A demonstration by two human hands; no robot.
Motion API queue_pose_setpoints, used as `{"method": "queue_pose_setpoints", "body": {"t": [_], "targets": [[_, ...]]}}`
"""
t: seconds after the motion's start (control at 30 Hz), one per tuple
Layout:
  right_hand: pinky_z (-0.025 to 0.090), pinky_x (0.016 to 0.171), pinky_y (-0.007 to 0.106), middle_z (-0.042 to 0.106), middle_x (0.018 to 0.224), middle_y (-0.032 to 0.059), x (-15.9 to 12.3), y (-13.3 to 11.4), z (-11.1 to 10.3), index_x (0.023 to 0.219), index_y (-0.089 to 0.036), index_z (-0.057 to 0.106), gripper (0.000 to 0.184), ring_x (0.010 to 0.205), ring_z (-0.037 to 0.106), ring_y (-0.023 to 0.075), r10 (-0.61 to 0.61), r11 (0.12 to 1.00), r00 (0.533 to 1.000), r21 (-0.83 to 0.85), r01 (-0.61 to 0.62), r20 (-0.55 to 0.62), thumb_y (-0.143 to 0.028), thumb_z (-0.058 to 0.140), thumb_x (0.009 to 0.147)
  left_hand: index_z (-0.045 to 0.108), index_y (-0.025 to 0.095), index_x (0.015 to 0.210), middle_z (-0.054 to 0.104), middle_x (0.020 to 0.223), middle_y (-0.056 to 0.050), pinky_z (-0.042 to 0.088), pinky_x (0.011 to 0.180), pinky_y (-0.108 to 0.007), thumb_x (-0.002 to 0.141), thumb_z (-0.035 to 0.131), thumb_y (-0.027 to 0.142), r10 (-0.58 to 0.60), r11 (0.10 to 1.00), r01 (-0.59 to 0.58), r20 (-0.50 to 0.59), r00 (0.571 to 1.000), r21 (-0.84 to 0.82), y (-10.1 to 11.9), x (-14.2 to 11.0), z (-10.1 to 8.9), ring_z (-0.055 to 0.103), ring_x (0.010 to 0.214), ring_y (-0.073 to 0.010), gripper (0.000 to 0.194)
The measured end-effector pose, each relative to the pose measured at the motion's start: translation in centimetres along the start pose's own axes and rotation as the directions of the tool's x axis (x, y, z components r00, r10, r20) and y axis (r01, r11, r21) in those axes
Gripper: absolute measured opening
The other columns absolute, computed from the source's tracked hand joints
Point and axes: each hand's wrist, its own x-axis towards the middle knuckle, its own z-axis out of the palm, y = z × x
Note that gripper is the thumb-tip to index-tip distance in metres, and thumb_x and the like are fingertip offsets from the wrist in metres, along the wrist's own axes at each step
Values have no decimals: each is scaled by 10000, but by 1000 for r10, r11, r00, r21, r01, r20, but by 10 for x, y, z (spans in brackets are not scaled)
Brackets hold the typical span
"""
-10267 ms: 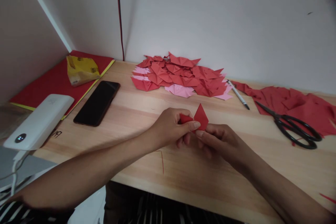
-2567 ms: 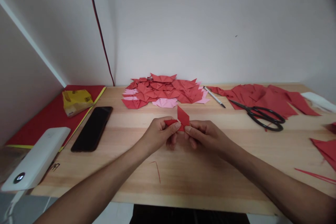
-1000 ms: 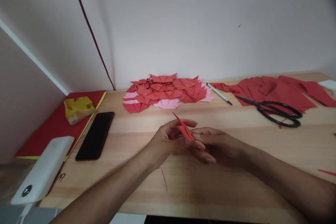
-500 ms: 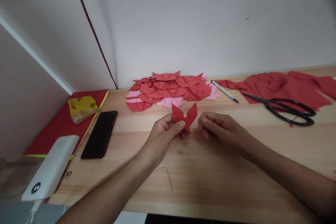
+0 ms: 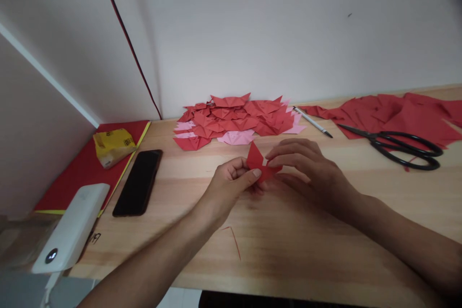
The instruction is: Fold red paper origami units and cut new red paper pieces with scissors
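A piece of folded red paper (image 5: 255, 158) with pointed tips is held up over the table. My left hand (image 5: 236, 178) pinches it from the left, thumb in front and fingers behind. From the right, my right hand (image 5: 306, 166) closes around the paper's right point. Its fingers cover that point, and the thumb is low by the edge. Behind the hands, against the wall, lies a pile of red folded-paper shapes (image 5: 231, 122), with pink paper shapes (image 5: 236, 137) among them.
Black-handled scissors (image 5: 404, 144) lie at right before crumpled red paper (image 5: 390, 113), near a white pen (image 5: 312, 121). To the left are a phone (image 5: 138, 183), a white power bank (image 5: 74, 226) and a yellow packet (image 5: 114, 147) on a red sheet (image 5: 68, 175). A thin red strip (image 5: 235, 241) lies in front.
My right hand has moved from beside the folded paper onto its right point, its fingers spreading around it. My left hand keeps its hold. The view has shifted slightly.
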Motion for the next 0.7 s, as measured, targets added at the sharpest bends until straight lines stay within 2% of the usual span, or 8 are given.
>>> {"method": "queue_pose_setpoints", "body": {"t": [0.17,0.4,0.7], "targets": [[418,824,392,688,876,33,-1,0,-3,968,-236,593,94,875,599,200,-3,1000,999,-4,3,42,-170,594,900,613,114,784,666,653,-25,430,568,-189,806,683,291,-29,996,33,-46,999,84,2,-1,3,575,557,-83,191],[450,792,375,685,861,47,0,-2,-4,941,-261,634,94,852,610,203,111,988,990,94,-119,90,-240,544,928,627,116,749,690,647,-41,434,558,-202,789,698,324,-23,981,34,-59,998,189,4,-3,4,588,540,-97,224],[461,765,313,642,861,46,-2,-1,-5,977,-241,676,122,850,576,176,106,971,982,197,-136,157,-214,582,903,630,97,808,679,659,-45,442,551,-196,798,689,340,-133,990,131,46,990,51,-1,-2,1,584,543,-90,250]]}}
